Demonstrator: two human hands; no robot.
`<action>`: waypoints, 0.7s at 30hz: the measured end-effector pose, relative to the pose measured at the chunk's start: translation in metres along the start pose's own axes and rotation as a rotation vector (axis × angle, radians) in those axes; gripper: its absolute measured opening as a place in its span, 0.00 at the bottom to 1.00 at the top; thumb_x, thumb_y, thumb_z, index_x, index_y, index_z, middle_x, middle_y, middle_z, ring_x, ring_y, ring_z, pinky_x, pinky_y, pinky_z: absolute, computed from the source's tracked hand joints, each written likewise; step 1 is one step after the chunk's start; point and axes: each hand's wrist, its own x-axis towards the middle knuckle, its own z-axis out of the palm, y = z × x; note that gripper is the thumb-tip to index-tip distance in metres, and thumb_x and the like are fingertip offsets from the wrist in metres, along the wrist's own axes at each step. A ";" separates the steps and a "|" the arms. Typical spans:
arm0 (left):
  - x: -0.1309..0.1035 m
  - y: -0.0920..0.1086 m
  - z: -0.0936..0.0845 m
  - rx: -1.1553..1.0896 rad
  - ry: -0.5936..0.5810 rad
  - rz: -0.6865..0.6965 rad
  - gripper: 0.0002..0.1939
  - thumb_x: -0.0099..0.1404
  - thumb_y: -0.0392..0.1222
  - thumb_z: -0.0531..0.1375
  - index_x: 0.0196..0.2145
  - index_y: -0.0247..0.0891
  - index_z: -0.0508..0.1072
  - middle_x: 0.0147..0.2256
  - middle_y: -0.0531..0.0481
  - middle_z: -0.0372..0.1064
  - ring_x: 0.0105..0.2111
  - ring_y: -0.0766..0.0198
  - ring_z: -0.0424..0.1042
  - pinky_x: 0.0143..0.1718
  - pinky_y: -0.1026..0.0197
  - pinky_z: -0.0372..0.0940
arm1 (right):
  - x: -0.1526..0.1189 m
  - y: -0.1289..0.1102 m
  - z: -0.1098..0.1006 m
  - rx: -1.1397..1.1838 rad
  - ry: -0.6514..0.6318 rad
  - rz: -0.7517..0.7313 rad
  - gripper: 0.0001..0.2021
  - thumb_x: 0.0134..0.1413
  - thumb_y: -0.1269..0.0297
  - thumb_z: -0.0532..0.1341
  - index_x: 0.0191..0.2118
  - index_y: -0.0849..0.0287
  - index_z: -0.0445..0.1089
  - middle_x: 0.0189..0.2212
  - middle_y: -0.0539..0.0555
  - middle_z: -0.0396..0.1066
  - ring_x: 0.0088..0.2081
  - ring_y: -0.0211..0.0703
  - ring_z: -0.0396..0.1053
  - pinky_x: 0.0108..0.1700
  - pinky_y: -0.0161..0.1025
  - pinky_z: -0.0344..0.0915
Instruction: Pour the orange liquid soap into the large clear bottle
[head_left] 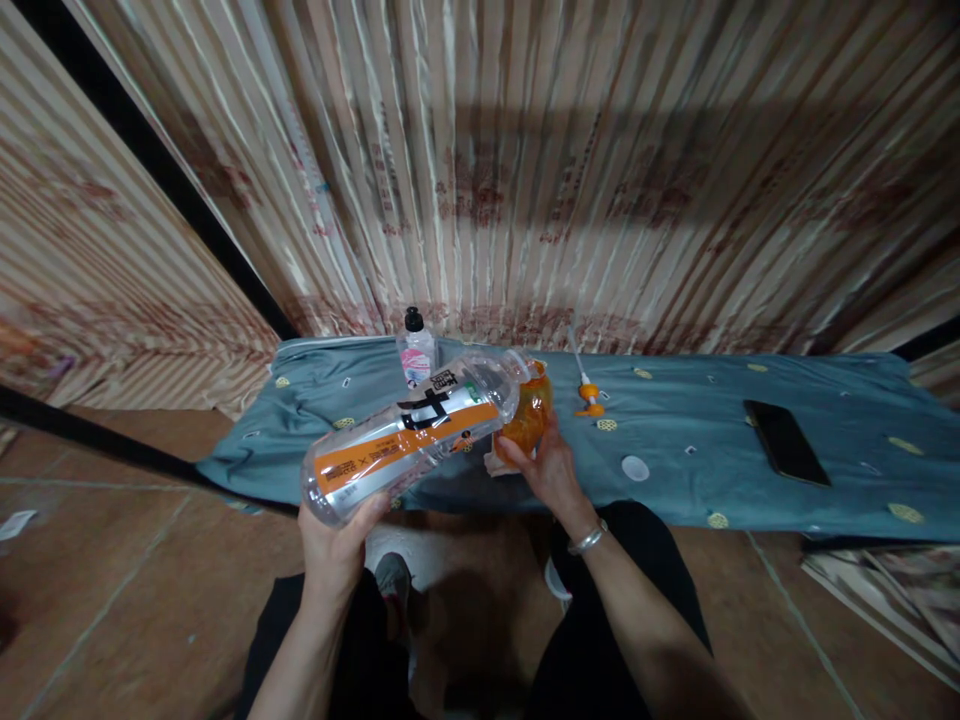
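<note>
Bottle (405, 432), clear plastic, orange label: tilted, L grip (331, 545) clasping base end, neck at mouth of amber btl (531, 415). R grip (546, 462) curled round amber btl, over worktop (675, 440). Step: prob. pouring; next calls for steady neck-to-mouth alignment.

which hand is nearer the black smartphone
Right. The right hand, on the amber bottle, sits left of the smartphone; the left hand, holding the orange-labelled bottle, is farther left.

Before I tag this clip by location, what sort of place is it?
Perhaps a curtained-off living space: pleated curtains, a patterned teal cloth spread below them, and dark poles at its ends.
</note>
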 end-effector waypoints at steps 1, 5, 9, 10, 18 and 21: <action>0.000 0.000 0.000 0.004 0.002 -0.005 0.43 0.50 0.53 0.77 0.60 0.36 0.72 0.49 0.40 0.80 0.49 0.45 0.80 0.57 0.45 0.72 | 0.000 0.000 0.000 -0.003 0.003 -0.001 0.46 0.59 0.35 0.64 0.70 0.65 0.57 0.61 0.74 0.73 0.60 0.67 0.76 0.59 0.63 0.75; 0.000 -0.002 0.000 -0.004 0.017 -0.016 0.45 0.48 0.54 0.78 0.60 0.37 0.71 0.51 0.38 0.79 0.50 0.45 0.80 0.56 0.46 0.73 | 0.000 -0.001 0.000 0.004 -0.005 -0.013 0.46 0.60 0.33 0.62 0.69 0.67 0.58 0.60 0.75 0.74 0.60 0.68 0.76 0.59 0.63 0.75; 0.000 0.000 0.002 -0.021 0.021 0.008 0.44 0.48 0.54 0.78 0.59 0.39 0.71 0.47 0.41 0.79 0.49 0.45 0.80 0.56 0.45 0.73 | 0.000 -0.002 -0.001 0.004 -0.004 -0.027 0.47 0.61 0.32 0.61 0.70 0.68 0.57 0.59 0.75 0.75 0.59 0.68 0.77 0.59 0.62 0.75; 0.000 0.003 0.003 -0.024 0.029 0.018 0.45 0.47 0.54 0.79 0.59 0.39 0.71 0.46 0.42 0.79 0.48 0.45 0.80 0.56 0.45 0.73 | 0.000 -0.002 -0.001 0.001 -0.001 -0.031 0.47 0.61 0.32 0.61 0.70 0.68 0.57 0.59 0.75 0.75 0.59 0.68 0.77 0.58 0.62 0.76; -0.004 0.023 0.011 -0.040 0.038 -0.030 0.47 0.45 0.52 0.80 0.60 0.41 0.71 0.50 0.42 0.78 0.51 0.45 0.79 0.61 0.44 0.70 | -0.001 0.000 -0.002 -0.033 -0.003 -0.040 0.45 0.61 0.34 0.61 0.70 0.65 0.57 0.59 0.75 0.75 0.58 0.67 0.77 0.57 0.64 0.77; -0.003 0.020 0.009 -0.032 0.038 -0.019 0.46 0.45 0.53 0.80 0.60 0.40 0.72 0.48 0.43 0.78 0.49 0.46 0.79 0.60 0.44 0.70 | -0.001 0.000 -0.002 -0.055 0.002 -0.046 0.44 0.62 0.35 0.62 0.70 0.64 0.56 0.59 0.74 0.75 0.57 0.67 0.78 0.56 0.64 0.77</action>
